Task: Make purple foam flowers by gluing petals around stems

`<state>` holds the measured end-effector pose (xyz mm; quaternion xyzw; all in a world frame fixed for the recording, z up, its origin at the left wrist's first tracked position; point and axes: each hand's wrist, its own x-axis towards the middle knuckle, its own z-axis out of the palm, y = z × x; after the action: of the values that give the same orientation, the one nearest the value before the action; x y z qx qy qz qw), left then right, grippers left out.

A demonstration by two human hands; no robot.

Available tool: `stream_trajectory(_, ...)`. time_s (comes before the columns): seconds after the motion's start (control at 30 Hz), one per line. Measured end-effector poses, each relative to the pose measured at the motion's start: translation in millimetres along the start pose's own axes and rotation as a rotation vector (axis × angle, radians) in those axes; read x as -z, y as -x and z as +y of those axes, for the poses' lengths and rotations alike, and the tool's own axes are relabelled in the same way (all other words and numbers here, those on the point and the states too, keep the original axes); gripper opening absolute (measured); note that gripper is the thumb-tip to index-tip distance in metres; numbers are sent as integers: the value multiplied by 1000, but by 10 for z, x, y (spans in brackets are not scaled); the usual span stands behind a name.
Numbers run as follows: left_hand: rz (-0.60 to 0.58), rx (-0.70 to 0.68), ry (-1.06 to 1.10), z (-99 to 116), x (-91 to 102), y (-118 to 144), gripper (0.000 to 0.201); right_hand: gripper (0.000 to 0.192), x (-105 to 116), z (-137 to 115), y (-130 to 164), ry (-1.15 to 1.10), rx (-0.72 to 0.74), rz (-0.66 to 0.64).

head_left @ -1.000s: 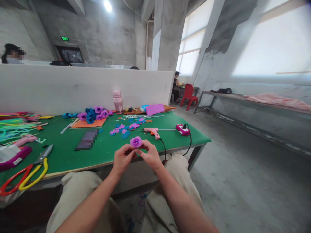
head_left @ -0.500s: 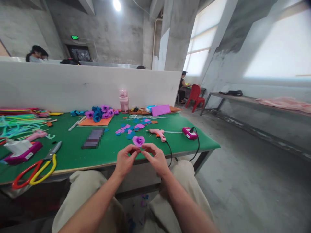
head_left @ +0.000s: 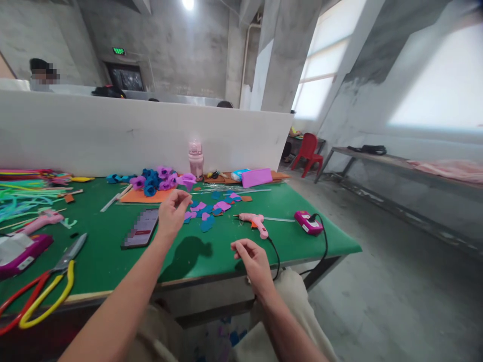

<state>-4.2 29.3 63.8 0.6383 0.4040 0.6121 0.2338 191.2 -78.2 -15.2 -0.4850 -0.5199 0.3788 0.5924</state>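
Head cam: L hand (head_left: 172,213) is up over the table (head_left: 320,246), thumb + fingertips pinched at the base of a purple flower (head_left: 186,180); exact grip too small to see. Flower sits just above the fingertips, R of the flower bunch (head_left: 151,183) in the pic, which lies on an orange sheet (head_left: 132,197). R hand (head_left: 253,259) is lower, over the table's near edge, fingers loosely curled toward thumb; can't tell if anything's in it. Nearest to it: pink glue gun (head_left: 258,221), on its side, w/ purple socket box (head_left: 307,222) farther R. Loose petals (head_left: 222,206) btwn L hand & gun. Phone (head_left: 145,226) just beside L forearm, scissors (head_left: 71,254) farther L.
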Motion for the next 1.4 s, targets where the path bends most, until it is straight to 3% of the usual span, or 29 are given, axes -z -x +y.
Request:
stream_trajectory(0.13,-37,55,136,-230,80,67,12,23,-18,-116,-446,106,45,-155)
stream_trajectory(0.27,-103,134,185,-400,95,184,10,25,-25,-84,-1117,401,174,-235)
stream_trajectory(0.37,-104,142,188,-413,92,186,10,24,-46,22,-1631,800,261,-280)
stream_trajectory(0.53,-110,182,137,-366,134,176,11,19,-90,111,-2166,990,240,-272)
stream_trajectory(0.77,-67,219,128,-414,217,187,12,14,-299,107,-2058,1090,279,-531)
stream_trajectory(0.9,14,178,29,-418,212,196,17,25,-219,65,-2227,1164,239,-455)
stream_trajectory(1.03,-21,167,-117,-403,189,214,15,21,-179,70,-2328,1211,190,-489)
stream_trajectory(1.2,19,135,-159,-412,183,211,14,18,-463,162,-2075,1187,227,-610)
stream_trajectory(1.4,141,122,-210,-428,208,191,12,24,-704,273,-2124,1232,163,-524)
